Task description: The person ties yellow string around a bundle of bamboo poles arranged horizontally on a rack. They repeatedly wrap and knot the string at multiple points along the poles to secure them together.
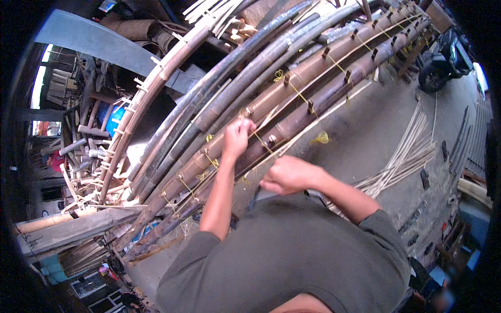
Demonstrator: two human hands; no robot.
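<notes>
Two long brown bamboo poles, an upper one (308,74) and a lower one (292,124), run side by side in front of me. Short pegs (287,80) stand up along both, and thin yellow string (298,92) crosses between them in several places. My left hand (238,137) is closed over the upper pole, just below a pale peg (248,110). Closed like a fist, my right hand (292,175) hovers on the near side of the lower pole, apart from it. What either hand holds, if anything, is too small or hidden to make out.
More dark bamboo poles (245,78) lie beyond, next to a curved pole with many pale pegs (136,98). Thin split sticks (399,161) are heaped on the floor at right. A motorbike (443,65) stands at the far right. Cut bamboo pieces (86,141) pile up at left.
</notes>
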